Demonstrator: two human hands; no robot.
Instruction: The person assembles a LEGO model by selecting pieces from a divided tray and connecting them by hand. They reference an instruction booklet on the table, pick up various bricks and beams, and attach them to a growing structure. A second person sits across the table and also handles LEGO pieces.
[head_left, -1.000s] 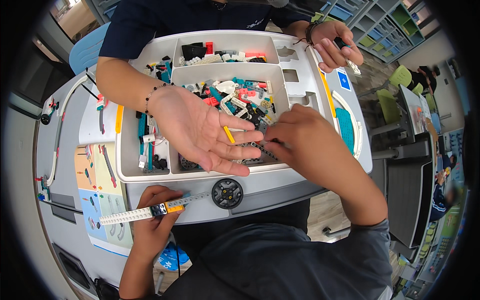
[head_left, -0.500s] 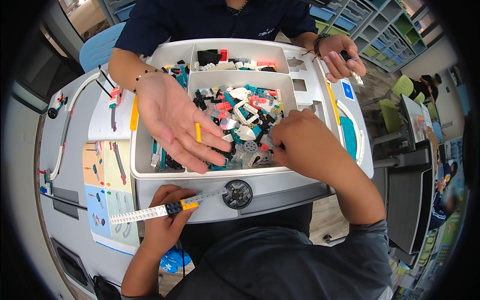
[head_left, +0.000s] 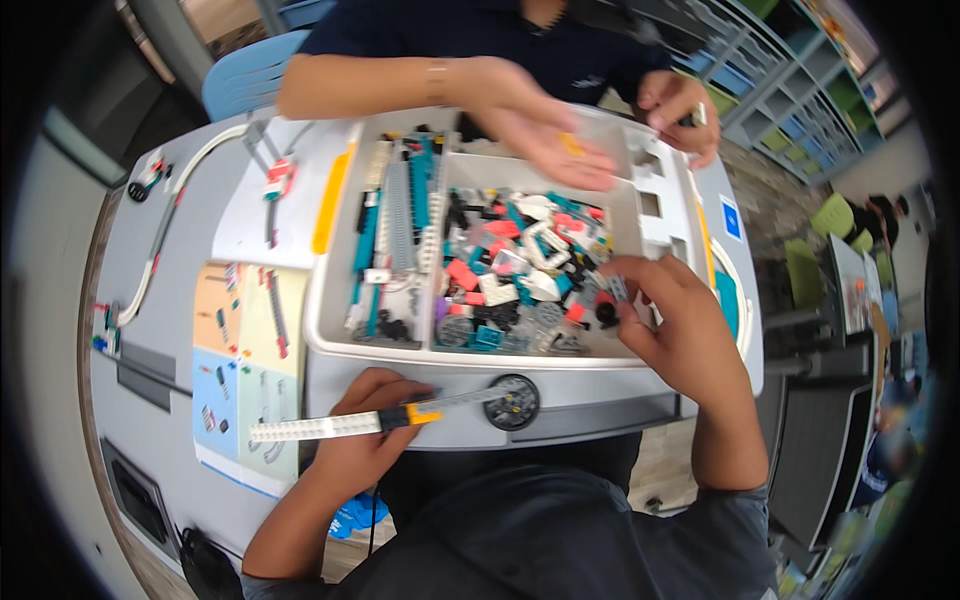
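Two bare hands of the wearer enter from the six o'clock edge. Left hand (head_left: 365,440) sits at seven o'clock of the white plastic sorting tray (head_left: 620,375), fingers wrapped round a long built rod of white, black and orange-yellow beams (head_left: 375,420). That rod lies level across the tray's front lip, its white end pointing to nine o'clock over the printed instruction sheet (head_left: 240,380), its grey end meeting a black toothed wheel (head_left: 512,402) fixed on the lip.

Tray's large compartment holds a heap of small building pieces in white, teal, coral and black (head_left: 520,285); the narrower compartment at its nine o'clock side holds long grey and teal beams (head_left: 400,220).

Right hand (head_left: 675,325) rests at three o'clock of the heap, fingertips pinched narrowly on a small grey piece (head_left: 617,290); its exact shape cannot be told.

Another person's open palm (head_left: 545,125) hovers at twelve o'clock over the tray, fingers spread, a small yellow piece (head_left: 572,143) lying on it.
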